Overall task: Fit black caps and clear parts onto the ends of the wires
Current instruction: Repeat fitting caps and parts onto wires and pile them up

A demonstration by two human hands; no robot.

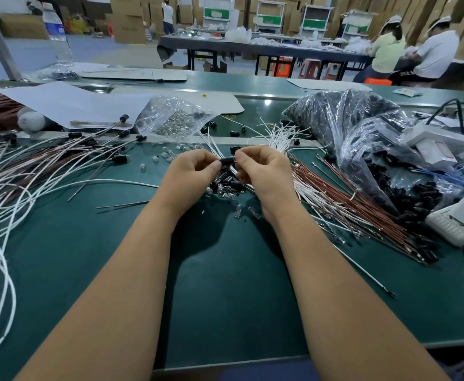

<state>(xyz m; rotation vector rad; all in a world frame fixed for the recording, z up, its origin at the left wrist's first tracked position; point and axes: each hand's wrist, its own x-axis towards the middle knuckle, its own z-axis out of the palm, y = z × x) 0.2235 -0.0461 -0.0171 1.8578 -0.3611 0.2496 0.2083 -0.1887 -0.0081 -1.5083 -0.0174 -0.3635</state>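
Centrally, left hand (191,167) and right hand (258,166) pinch one black cap (226,161) between them above the green table (225,284).

Factory assembly hall, stacked cartons (127,17), workers at benches (266,48)

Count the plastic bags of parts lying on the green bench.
3: a clear bag of clear parts behind the hands, a large bag of black caps at right, another nearer; others may be hidden.
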